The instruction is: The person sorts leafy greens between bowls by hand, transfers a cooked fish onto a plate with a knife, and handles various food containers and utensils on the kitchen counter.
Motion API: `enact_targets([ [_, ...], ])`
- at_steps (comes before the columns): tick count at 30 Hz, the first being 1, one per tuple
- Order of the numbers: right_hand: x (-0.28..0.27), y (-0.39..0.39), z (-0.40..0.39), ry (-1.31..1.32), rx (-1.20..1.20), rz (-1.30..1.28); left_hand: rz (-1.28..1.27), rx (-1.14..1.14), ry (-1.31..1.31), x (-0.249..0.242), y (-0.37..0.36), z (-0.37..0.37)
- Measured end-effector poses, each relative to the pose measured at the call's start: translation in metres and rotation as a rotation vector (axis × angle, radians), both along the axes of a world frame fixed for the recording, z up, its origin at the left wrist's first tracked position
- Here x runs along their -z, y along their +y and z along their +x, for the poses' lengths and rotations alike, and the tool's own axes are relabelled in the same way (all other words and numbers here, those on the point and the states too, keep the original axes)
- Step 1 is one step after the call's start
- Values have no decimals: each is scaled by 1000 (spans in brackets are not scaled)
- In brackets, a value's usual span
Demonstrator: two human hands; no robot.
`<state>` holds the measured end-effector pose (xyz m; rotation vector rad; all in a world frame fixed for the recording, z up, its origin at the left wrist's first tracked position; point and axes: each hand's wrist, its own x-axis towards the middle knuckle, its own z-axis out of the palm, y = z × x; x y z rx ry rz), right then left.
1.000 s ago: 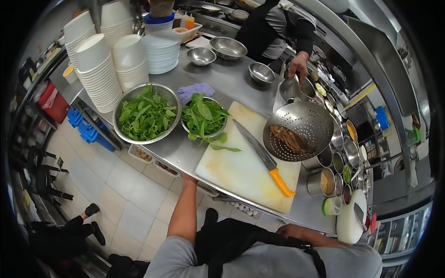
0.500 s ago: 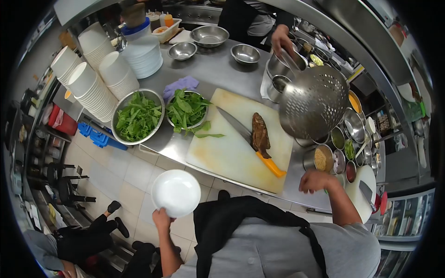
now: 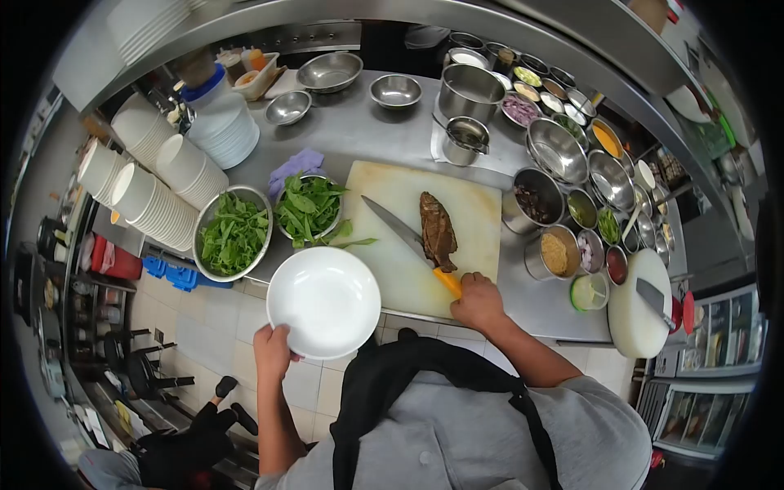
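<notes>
My left hand point(image 3: 273, 353) grips the rim of a round white plate point(image 3: 324, 300), thumb on top, held in front of the counter edge. Nothing lies on the plate. My right hand point(image 3: 478, 303) is closed around the yellow handle of a kitchen knife point(image 3: 400, 230). The knife lies slantwise on a white cutting board point(image 3: 384, 282), its blade pointing up and left. Right beside the blade is a dark brown, cooked-looking piece of food point(image 3: 438, 233), perhaps a fried fish. Leafy greens point(image 3: 310, 208) fill a small metal bowl left of the board, and some leaves spill onto the board's edge.
A larger bowl of greens point(image 3: 233, 233), a purple cloth point(image 3: 294, 166) and stacked white bowls point(image 3: 155, 204) stand left. Metal bowls point(image 3: 395, 91) line the back. Pots point(image 3: 532, 198) and ingredient tins crowd the right, near a round board with a cleaver point(image 3: 653, 300). Another person point(image 3: 184, 445) is lower left.
My right hand has moved left and down onto the knife handle. The plate has come up closer to the board. The other person's hand and the large perforated skimmer have gone from view.
</notes>
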<state>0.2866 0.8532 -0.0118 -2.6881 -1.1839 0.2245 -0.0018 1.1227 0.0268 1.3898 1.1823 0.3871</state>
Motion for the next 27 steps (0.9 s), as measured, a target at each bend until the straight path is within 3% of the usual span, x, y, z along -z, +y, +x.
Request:
enact_targets([
  [3, 0, -3, -18, 103, 38, 5, -20, 116, 73, -1, 19, 33],
  [5, -12, -2, -29, 314, 268, 113, -74, 194, 86, 3, 23, 49],
  [9, 8, 5, -41, 44, 135, 296, -85, 258, 128, -7, 26, 71],
  [11, 9, 11, -47, 91, -22, 131, -83, 281, 148, -10, 27, 73],
  [15, 19, 13, -47, 130, 96, 126, -92, 325, 139, -16, 39, 69],
  [18, -5, 9, -47, 227, 221, 154, -56, 331, 134, -26, 44, 75],
  [23, -37, -39, -43, 119, 307, 471, -43, 412, 128, -20, 52, 101],
  [27, -27, -65, -11, 196, 429, 387, -31, 495, 153, -13, 52, 148],
])
